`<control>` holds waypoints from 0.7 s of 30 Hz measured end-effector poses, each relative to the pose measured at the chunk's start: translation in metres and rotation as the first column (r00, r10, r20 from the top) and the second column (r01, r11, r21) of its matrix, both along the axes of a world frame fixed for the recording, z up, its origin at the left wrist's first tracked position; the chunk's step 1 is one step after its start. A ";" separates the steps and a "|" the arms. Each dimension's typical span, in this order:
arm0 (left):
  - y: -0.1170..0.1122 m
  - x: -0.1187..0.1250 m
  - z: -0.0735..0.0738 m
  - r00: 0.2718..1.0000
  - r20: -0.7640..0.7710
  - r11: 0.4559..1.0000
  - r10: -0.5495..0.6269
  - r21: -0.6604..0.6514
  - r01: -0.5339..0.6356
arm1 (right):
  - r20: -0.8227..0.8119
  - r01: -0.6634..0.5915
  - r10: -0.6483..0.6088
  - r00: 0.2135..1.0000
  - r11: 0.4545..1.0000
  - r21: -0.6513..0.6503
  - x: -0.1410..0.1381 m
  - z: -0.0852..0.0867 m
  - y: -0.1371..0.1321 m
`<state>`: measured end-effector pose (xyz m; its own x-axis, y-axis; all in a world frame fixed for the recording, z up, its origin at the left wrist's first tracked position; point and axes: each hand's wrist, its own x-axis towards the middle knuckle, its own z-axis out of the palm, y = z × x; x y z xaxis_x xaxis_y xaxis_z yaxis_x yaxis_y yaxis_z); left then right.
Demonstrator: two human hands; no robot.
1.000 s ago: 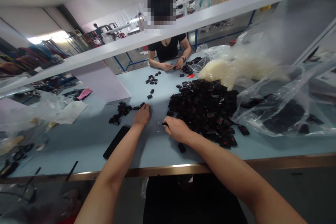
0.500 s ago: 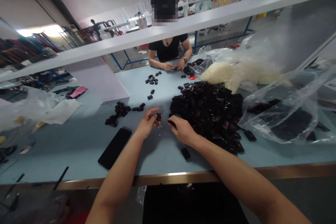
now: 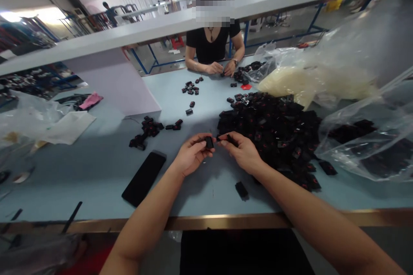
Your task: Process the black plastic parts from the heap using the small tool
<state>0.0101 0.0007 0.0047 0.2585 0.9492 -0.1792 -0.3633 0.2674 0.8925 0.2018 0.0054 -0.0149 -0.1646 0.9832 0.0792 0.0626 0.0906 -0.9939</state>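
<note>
Between the thumb and fingers of my left hand is a small black rectangular piece. Close beside it, my right hand pinches another small dark piece, mostly covered by the fingers. The two hands are nearly together above the blue tabletop. A large heap of similar black pieces with red marks lies right of my right hand. One loose black piece rests on the table below that hand. Left of my left hand is a small pile of black pieces.
A black phone lies at left. Clear plastic bags stand at right, and a pale yellow bag behind the heap. A white shelf crosses above the table. Opposite, a person's hands handle small pieces.
My hands have come closer together, and the right hand has lifted from the heap's edge with a small dark piece. The camera view has shifted slightly.
</note>
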 end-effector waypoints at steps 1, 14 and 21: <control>0.000 0.000 0.000 1.000 0.006 1.000 0.007 0.006 -0.007 | -0.009 -0.013 0.013 1.000 1.000 -0.023 0.001 0.002 -0.001; -0.001 -0.001 -0.001 0.995 0.033 0.994 0.092 0.053 -0.094 | -0.111 -0.083 0.067 0.992 0.986 -0.146 0.002 0.008 -0.003; -0.002 0.005 -0.002 0.996 0.003 0.992 0.090 0.084 -0.089 | -0.163 -0.088 0.065 0.984 0.987 -0.137 0.001 0.009 -0.003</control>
<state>0.0151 -0.0017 0.0030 0.1718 0.9803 -0.0980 -0.3818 0.1580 0.9107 0.2027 0.0020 -0.0060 -0.2365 0.9712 -0.0306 -0.0975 -0.0550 -0.9937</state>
